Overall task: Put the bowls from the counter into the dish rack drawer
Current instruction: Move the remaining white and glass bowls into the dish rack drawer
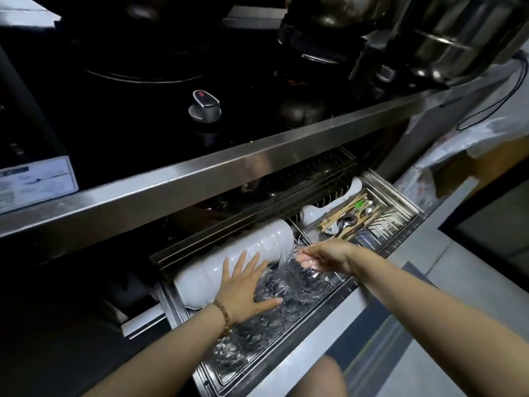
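The dish rack drawer (369, 285) stands pulled out below the counter. A row of white bowls (206, 270) lies on edge along its far left side. In front of them is a row of clear glass bowls (297, 290), also on edge. My left hand (243, 287) lies flat and spread against the left end of the glass bowls, touching the white ones. My right hand (323, 256) pinches the rim of the rightmost glass bowl (289, 262) at the top of the row.
A cutlery tray (400, 207) with chopsticks and spoons fills the drawer's right end, with two white spoons (312, 212) behind it. The steel counter edge (229, 170) overhangs the drawer. Above are a stove knob (204, 106) and steel pots (458, 38). My knee (317, 379) is below the drawer.
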The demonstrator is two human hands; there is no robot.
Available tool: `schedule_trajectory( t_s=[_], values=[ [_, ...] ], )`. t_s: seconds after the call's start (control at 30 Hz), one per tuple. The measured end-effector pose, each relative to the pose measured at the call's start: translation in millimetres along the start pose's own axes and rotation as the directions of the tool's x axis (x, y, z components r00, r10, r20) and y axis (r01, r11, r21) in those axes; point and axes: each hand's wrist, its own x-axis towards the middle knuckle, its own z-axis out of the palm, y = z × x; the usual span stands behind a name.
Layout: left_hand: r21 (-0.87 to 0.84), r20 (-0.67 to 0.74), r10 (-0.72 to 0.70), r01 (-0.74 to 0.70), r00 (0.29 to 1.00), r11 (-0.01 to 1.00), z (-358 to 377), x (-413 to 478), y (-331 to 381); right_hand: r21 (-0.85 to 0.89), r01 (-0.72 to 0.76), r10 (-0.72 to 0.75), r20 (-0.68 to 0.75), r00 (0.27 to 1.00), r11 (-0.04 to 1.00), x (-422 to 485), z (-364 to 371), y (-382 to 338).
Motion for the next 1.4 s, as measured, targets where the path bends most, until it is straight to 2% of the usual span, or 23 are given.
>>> schedule_trajectory(
  t_s=[0.2, 0.37, 0.67, 0.8, 0.93, 1.03, 1.1, 1.17, 1.23, 1.4],
  values=[
    [0.037, -0.034, 0.032, -0.031, 0.999, 0.999, 13.9, 1.4, -7.1, -0.111, -0.130, 0.145, 0.143, 0.979, 0.985, 33.3, 16.4, -4.5],
    [0.046, -0.038, 0.025, -0.023, 0.999, 0.999, 15.8, 1.0, -8.0, -0.206, -0.180, 0.221, 0.200, 0.954, 0.962, 46.4, 28.9, 1.3],
    [0.046, -0.029, 0.019, -0.017, 0.999, 0.999, 15.5, 0.5, -7.6, -0.234, -0.132, 0.194, 0.269, 0.943, 0.963, 36.2, 32.9, 1.5],
    [0.041, -0.023, 0.017, -0.016, 1.000, 0.999, 15.7, 1.0, -7.0, -0.314, -0.086, 0.155, 0.203, 0.967, 0.945, 26.2, 31.8, -2.0],
    [0.031, 0.021, 0.004, -0.005, 1.000, 1.000, 11.0, 2.2, -4.9, -0.490, 0.041, 0.009, 0.098, 0.995, 0.871, 16.2, 34.8, -4.5],
    [-0.019, 0.048, -0.034, 0.035, 0.998, 0.999, 0.1, 0.7, 0.1, -0.472, 0.151, -0.138, 0.062, 0.989, 0.869, 6.1, 35.5, -7.7],
    [-0.071, 0.065, -0.059, 0.064, 0.996, 0.995, -14.1, -2.8, 4.0, -0.517, 0.227, -0.244, 0.037, 0.969, 0.825, -8.2, 31.5, -14.0],
    [-0.103, 0.071, -0.057, 0.064, 0.996, 0.993, -32.3, -9.0, 8.7, -0.536, 0.303, -0.352, 0.011, 0.936, 0.788, -28.4, 27.8, -21.0],
    [-0.160, 0.036, -0.032, 0.037, 0.999, 0.986, -52.8, -17.4, 14.7, -0.477, 0.387, -0.456, -0.034, 0.889, 0.789, -51.2, 24.2, -25.4],
    [-0.309, -0.165, 0.055, -0.104, 0.985, 0.945, -117.1, -45.6, 38.4, -0.331, 0.589, -0.656, -0.146, 0.740, 0.738, -120.1, 23.2, -33.2]
  ],
)
